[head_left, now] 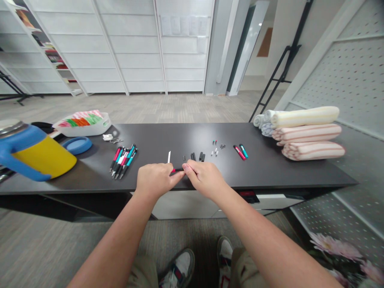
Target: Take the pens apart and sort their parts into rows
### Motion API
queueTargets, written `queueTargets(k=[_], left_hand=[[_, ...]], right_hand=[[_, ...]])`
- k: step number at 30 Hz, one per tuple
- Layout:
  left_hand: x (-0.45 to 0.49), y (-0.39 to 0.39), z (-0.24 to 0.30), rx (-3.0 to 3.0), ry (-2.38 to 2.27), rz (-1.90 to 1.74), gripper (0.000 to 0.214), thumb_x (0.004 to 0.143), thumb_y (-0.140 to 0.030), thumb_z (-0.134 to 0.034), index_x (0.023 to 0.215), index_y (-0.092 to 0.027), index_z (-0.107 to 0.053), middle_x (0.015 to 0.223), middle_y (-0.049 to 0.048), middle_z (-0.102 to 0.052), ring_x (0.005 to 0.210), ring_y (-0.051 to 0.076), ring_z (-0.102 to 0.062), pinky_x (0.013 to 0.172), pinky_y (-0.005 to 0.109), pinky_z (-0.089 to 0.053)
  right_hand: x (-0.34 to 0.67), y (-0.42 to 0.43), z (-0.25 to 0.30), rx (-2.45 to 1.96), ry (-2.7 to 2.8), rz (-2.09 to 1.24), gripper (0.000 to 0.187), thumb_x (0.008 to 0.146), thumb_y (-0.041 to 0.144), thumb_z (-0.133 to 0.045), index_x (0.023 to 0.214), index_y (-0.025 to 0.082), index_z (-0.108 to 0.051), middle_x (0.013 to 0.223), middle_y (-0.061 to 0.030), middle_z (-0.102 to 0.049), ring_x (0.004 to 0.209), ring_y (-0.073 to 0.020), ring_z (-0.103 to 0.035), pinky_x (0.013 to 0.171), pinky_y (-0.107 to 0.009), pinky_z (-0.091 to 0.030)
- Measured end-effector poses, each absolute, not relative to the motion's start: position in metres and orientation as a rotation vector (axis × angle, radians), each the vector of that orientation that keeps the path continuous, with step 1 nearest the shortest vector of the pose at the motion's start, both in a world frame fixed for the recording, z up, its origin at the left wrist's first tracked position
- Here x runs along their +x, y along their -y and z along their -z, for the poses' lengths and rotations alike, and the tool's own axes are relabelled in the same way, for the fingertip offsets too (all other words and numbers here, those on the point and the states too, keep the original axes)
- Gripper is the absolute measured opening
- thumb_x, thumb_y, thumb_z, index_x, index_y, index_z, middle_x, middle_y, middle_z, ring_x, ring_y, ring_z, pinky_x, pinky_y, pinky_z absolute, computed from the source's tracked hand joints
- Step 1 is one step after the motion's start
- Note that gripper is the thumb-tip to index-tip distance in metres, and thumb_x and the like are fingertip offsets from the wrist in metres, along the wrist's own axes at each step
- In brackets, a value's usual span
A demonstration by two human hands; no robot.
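Observation:
Between my two closed hands lies a pen (177, 170) with a red barrel and a black grip section, held level over the front of the table. My left hand (153, 181) is wrapped round the red end. My right hand (206, 179) pinches the black end, and the fingers hide most of it. A thin white stick, like a pen refill (169, 156), shows just beyond the left knuckles. Past my right hand are black rubber grips (202, 157), small white pieces (214, 153), tiny coloured pieces (215, 142) and small metal-looking bits (222, 146).
Several click pens (123, 161) lie bunched on the left. Red (239, 152) and teal (243, 151) barrels lie to the right. A yellow-blue jug (39, 154), a blue lid (78, 145) and a white tray (102, 125) stand far left, rolled towels (312, 134) far right on the dark table (150, 138).

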State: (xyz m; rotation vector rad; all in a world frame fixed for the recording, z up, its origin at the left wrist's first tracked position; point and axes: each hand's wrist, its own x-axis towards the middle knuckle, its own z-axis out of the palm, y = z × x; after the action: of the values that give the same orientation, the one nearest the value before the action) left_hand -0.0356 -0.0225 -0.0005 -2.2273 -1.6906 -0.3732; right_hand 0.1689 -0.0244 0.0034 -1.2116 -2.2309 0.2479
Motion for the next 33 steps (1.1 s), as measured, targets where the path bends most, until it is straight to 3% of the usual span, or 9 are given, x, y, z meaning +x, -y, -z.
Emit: queueTargets(k=[5, 13, 17, 24, 33], left_hand=[[-0.035, 0.023, -0.003, -2.19, 1.751, 0.405, 0.079, 0.09, -0.088, -0.039, 0.075, -0.02, -0.076, 0.07, 0.0137, -0.075, 0.069, 0.031, -0.071, 0.057, 0.032, -0.026], [-0.035, 0.021, -0.011, -2.196, 1.858, 0.393, 0.078, 0.093, -0.087, -0.035, 0.075, -0.021, -0.074, 0.07, 0.0117, -0.074, 0.068, 0.028, -0.069, 0.057, 0.032, -0.022], [-0.036, 0.02, -0.012, -2.209, 1.878, 0.412, 0.078, 0.094, -0.086, -0.034, 0.072, -0.021, -0.071, 0.068, 0.0107, -0.072, 0.067, 0.027, -0.068, 0.057, 0.032, -0.019], [-0.036, 0.019, -0.012, -2.231, 1.88, 0.422, 0.077, 0.096, -0.083, -0.033, 0.07, -0.021, -0.069, 0.067, 0.0111, -0.071, 0.066, 0.027, -0.067, 0.057, 0.031, -0.019], [-0.035, 0.018, -0.011, -2.221, 1.868, 0.401, 0.074, 0.098, -0.08, -0.033, 0.07, -0.021, -0.068, 0.067, 0.0109, -0.072, 0.064, 0.026, -0.067, 0.056, 0.031, -0.022]], right_hand=[[0.174, 0.025, 0.0, -1.163, 2.13, -0.281, 0.044, 0.113, 0.042, -0.034, 0.081, 0.022, -0.056, 0.075, -0.0008, -0.063, 0.071, -0.0158, -0.058, 0.067, -0.028, -0.034], [0.199, 0.025, 0.0, -1.336, 1.768, -0.406, 0.029, 0.107, 0.043, -0.049, 0.097, 0.024, -0.067, 0.083, -0.001, -0.072, 0.075, -0.0178, -0.066, 0.07, -0.028, -0.043], [0.213, 0.023, 0.0, -1.461, 1.775, -0.292, 0.018, 0.101, 0.038, -0.06, 0.103, 0.023, -0.069, 0.088, -0.002, -0.075, 0.071, -0.0179, -0.065, 0.069, -0.03, -0.044], [0.225, 0.02, 0.009, -1.678, 1.81, 0.007, 0.009, 0.095, 0.028, -0.066, 0.102, 0.023, -0.068, 0.095, -0.005, -0.077, 0.086, -0.0249, -0.07, 0.07, -0.034, -0.043], [0.225, 0.02, 0.004, -1.594, 1.819, -0.027, 0.023, 0.097, 0.024, -0.056, 0.113, 0.019, -0.071, 0.11, -0.0109, -0.076, 0.087, -0.0243, -0.07, 0.081, -0.036, -0.049]])
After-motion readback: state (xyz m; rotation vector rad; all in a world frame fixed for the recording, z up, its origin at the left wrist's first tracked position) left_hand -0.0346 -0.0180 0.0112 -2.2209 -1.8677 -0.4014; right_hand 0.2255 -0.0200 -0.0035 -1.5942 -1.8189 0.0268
